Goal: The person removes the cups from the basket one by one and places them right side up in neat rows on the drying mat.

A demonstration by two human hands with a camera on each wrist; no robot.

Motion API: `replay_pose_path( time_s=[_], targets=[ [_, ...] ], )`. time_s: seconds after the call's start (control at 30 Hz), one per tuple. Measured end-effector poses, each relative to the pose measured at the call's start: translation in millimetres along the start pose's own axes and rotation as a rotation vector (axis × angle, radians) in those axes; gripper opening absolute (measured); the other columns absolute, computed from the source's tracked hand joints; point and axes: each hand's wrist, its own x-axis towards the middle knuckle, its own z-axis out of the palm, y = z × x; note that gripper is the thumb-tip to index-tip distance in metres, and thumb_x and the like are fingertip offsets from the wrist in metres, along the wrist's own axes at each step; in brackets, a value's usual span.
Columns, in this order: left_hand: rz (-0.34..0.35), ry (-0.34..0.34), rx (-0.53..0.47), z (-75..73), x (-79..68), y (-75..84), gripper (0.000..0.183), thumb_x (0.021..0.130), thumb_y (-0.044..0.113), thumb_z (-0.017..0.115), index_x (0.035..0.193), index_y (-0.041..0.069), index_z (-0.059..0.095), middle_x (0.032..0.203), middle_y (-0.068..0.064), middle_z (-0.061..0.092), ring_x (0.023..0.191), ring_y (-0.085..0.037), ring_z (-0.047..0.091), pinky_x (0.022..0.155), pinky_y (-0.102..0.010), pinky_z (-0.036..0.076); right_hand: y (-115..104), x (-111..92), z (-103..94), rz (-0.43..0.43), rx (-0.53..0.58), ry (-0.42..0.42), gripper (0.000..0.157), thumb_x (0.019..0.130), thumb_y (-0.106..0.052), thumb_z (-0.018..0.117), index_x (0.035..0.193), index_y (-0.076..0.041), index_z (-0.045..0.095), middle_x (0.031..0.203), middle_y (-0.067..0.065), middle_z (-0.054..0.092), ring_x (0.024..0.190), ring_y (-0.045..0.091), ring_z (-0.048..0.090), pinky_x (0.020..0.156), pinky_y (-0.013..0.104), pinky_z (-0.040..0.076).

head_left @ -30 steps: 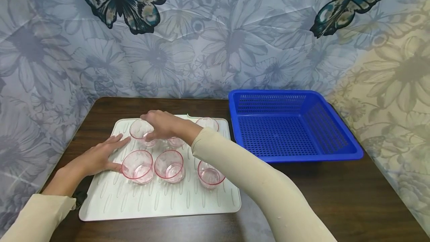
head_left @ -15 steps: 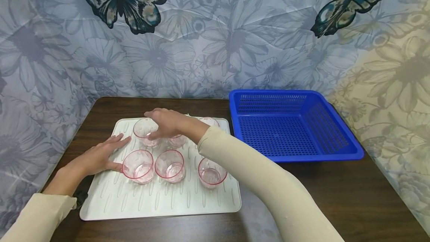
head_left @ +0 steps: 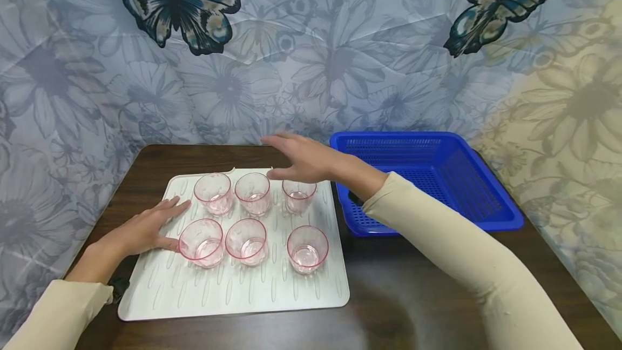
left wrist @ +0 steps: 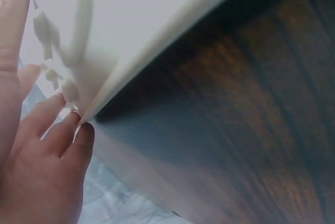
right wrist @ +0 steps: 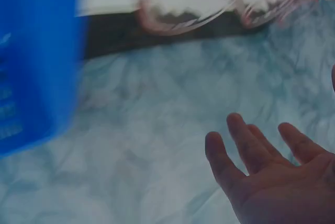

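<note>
Clear glasses with pinkish-red rims stand upright on a white ribbed tray (head_left: 233, 290), in two rows. The back row holds a left glass (head_left: 214, 193), a middle glass (head_left: 253, 194) and a right glass (head_left: 298, 197). In front are another left glass (head_left: 201, 242), a middle glass (head_left: 246, 241) and a right glass (head_left: 308, 249). My left hand (head_left: 146, 228) rests at the tray's left edge, fingers spread, thumb beside the front-left glass. With nothing in it, my right hand (head_left: 308, 160) hovers near the back-right glass, partly covering its rim; the right wrist view shows its fingers (right wrist: 222, 161) extended.
A blue perforated plastic basket (head_left: 432, 227) stands right of the tray, partly behind my right forearm. Both lie on a dark brown wooden table (head_left: 389, 285). Behind the table hangs a floral cloth (head_left: 335, 80) with butterflies.
The back-left glass shifted slightly right while my right hand was at it. That hand has since let go and moved right and up, revealing the back-row glasses. My left hand has stayed put.
</note>
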Motion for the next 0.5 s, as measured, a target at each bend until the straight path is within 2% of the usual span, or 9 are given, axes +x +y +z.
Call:
replay_pose_path(
  time_s=[0.13, 0.23, 0.5],
  targets=[
    [-0.003, 0.001, 0.003, -3.3, 1.2, -1.0, 0.108, 0.067, 0.053, 0.083, 0.150, 0.001, 0.039, 0.151, -0.038, 0.029, 0.136, -0.059, 0.027, 0.096, -0.074, 0.033, 28, -19, -16.8, 0.053, 0.066, 0.073, 0.074, 0.097, -0.042, 0.062, 0.157, -0.012, 0.030, 0.159, 0.012, 0.033, 0.146, 0.030, 0.031, 0.114, 0.048, 0.030],
    [-0.010, -0.002, -0.004, -5.1, 1.7, -2.6, 0.107, 0.067, 0.051, 0.084, 0.150, 0.001, 0.040, 0.151, -0.038, 0.029, 0.135, -0.060, 0.029, 0.095, -0.074, 0.034, 48, -35, -25.8, 0.106, 0.108, 0.115, 0.075, 0.097, -0.041, 0.064, 0.157, -0.012, 0.030, 0.158, 0.012, 0.034, 0.143, 0.030, 0.036, 0.112, 0.050, 0.033],
    [-0.011, -0.008, -0.010, -7.2, 0.9, -5.7, 0.104, 0.069, 0.051, 0.084, 0.149, 0.000, 0.042, 0.149, -0.039, 0.031, 0.132, -0.062, 0.032, 0.094, -0.072, 0.036, 98, -78, -35.3, 0.235, 0.126, 0.176, 0.075, 0.097, -0.037, 0.065, 0.157, -0.011, 0.029, 0.159, 0.015, 0.032, 0.139, 0.039, 0.040, 0.107, 0.060, 0.035]
  ],
)
